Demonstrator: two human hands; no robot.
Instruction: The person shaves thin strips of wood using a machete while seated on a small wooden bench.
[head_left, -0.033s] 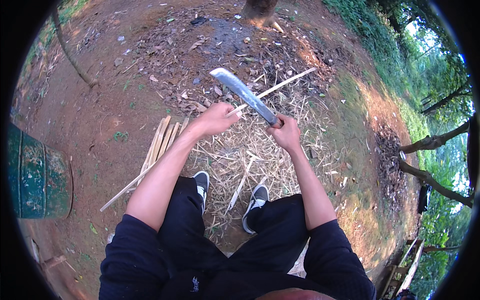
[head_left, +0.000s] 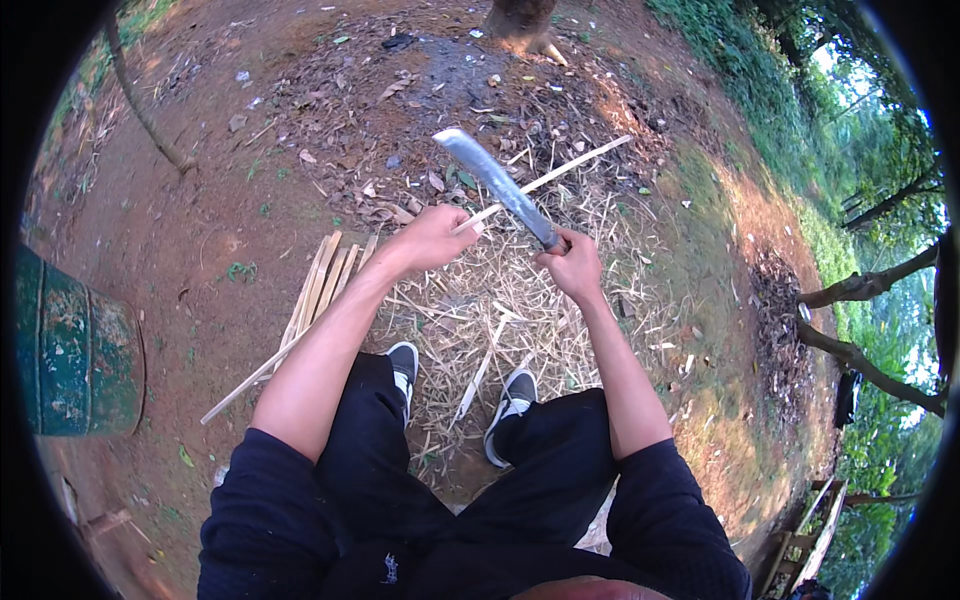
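Note:
My left hand [head_left: 440, 236] is closed around a long, thin pale strip of wood or bamboo [head_left: 580, 162]. The strip slants from low at the left, under my left forearm, to its far end up at the right. In my right hand [head_left: 572, 266] is the handle of a machete [head_left: 500, 185], gripped firmly. Its broad grey blade points up and to the left and crosses the strip just beyond my left hand. Whether the edge touches the strip, I cannot tell.
Pale shavings [head_left: 470, 370] cover the ground between my shoes. Several split strips [head_left: 325, 275] lie at the left by my forearm. A green metal drum [head_left: 85, 350] stands far left. A tree trunk [head_left: 520, 18] rises ahead, and branches [head_left: 865, 285] reach in at the right.
The machete's blade has swung slightly, its tip shifting a little right and away from me. My left hand and the strip look the same.

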